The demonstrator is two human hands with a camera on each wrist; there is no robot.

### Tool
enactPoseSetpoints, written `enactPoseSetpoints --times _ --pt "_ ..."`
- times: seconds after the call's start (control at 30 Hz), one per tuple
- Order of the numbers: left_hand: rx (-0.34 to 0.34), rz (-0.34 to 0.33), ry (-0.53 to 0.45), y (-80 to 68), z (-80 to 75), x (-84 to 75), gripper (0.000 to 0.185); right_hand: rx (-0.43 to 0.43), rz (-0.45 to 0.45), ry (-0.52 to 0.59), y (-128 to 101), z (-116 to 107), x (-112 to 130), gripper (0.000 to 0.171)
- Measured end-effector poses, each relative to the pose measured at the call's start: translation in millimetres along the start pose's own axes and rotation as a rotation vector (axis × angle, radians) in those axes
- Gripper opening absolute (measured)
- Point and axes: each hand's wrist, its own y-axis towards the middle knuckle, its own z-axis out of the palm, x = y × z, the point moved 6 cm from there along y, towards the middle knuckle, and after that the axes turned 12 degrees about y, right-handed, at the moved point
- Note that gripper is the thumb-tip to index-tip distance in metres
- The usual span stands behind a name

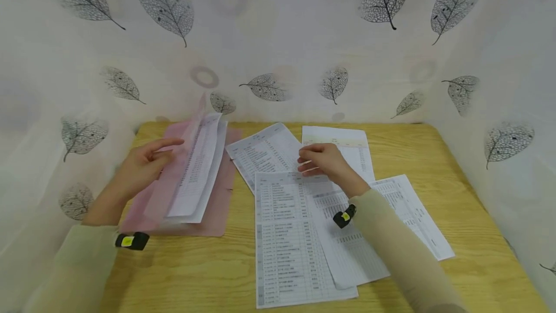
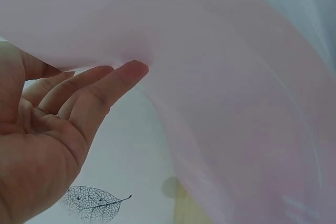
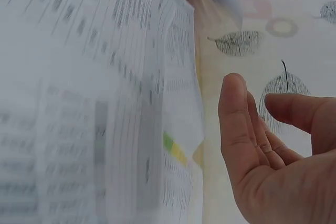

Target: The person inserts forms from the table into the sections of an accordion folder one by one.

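My left hand (image 1: 145, 163) is at a translucent pink folder (image 1: 228, 206) on the left of the table. Its fingertips touch the raised pink cover (image 2: 236, 98), which dents at the index fingertip in the left wrist view. Inside the folder, a stack of printed sheets (image 1: 195, 173) leans beside the raised cover. My right hand (image 1: 326, 161) hovers over loose printed sheets, fingers loosely bent and nothing between them. In the right wrist view the thumb stands apart from the fingers (image 3: 236, 124). Below that hand lies a long printed table sheet (image 1: 282, 240).
More printed sheets overlap on the wooden table (image 1: 191, 274): a tilted sheet (image 1: 265, 151) beside the folder, an upright sheet (image 1: 334, 134) at the back and another sheet (image 1: 430, 226) at right. A leaf-patterned cloth (image 1: 278, 37) hangs behind and along both sides.
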Motion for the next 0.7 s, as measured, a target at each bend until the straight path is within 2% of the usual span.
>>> enactPoseSetpoints --times 0.47,0.7 --pt "0.016 0.005 -0.029 0.0 3.2 1.7 0.041 -0.130 0.038 -0.061 -45.6 -100.1 -17.4 0.060" --pt "0.015 0.024 -0.041 0.6 3.1 2.0 0.040 -0.180 0.012 -0.027 -68.0 -146.9 -26.2 0.065"
